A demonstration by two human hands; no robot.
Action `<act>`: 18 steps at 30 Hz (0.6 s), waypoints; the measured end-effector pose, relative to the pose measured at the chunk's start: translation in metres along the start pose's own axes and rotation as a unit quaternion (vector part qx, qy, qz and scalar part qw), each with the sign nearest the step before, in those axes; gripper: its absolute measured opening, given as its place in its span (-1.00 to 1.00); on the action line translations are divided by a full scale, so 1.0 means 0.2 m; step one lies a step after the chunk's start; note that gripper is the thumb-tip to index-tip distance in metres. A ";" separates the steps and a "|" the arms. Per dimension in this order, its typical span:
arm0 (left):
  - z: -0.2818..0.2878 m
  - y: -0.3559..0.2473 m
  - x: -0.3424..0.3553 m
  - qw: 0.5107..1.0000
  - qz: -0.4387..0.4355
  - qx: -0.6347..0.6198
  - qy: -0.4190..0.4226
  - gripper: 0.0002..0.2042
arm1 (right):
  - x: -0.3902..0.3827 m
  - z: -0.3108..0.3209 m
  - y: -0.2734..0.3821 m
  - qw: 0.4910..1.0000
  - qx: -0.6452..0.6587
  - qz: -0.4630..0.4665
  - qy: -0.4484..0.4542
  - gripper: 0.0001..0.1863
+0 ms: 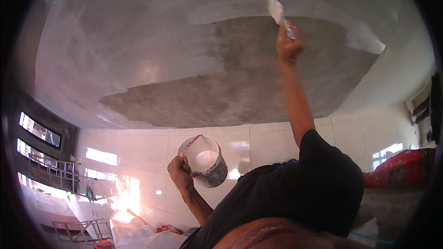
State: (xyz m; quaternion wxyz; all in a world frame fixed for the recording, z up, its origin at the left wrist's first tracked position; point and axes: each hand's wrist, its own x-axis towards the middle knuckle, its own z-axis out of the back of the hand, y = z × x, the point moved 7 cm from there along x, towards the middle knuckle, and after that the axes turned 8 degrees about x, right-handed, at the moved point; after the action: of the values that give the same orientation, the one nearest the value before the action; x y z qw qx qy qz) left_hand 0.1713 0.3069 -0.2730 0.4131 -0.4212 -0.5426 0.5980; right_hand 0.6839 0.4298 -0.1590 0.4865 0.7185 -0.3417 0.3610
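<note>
My right hand (pixel 290 44) is closed around the handle of a paintbrush (pixel 276 11), raised at arm's length. Its pale, whitish bristles are at the grey wall (pixel 152 32), right by the upper edge of a darker, brownish patch (pixel 272 64). Paler grey covers the wall above and to the left of that patch. Lower down, my left hand (pixel 180 171) grips the handle of a paint bucket (pixel 214 176). White liquid (pixel 205 160) lies inside the bucket, and a reddish-white strip crosses its rim.
Glossy light tiles (pixel 152 152) meet the wall's lower edge. Metal scaffold frames (pixel 85 230) stand at the left, near barred windows (pixel 39 131). Pale plastic sheeting (pixel 134 230) lies at the lower left. A red patterned cloth-like bundle (pixel 401 170) is at the right.
</note>
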 end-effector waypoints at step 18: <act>0.03 -0.05 0.03 0.999 -0.012 0.044 -0.026 -0.73 | -0.42 -1.03 0.87 0.936 0.288 -0.038 0.199 -0.82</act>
State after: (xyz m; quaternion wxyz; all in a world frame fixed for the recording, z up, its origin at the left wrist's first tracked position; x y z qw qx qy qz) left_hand 0.1641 0.3104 -0.2638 0.4245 -0.3806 -0.5315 0.6265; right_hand 0.4556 0.5850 -0.0975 0.3305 0.7538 -0.0921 0.5604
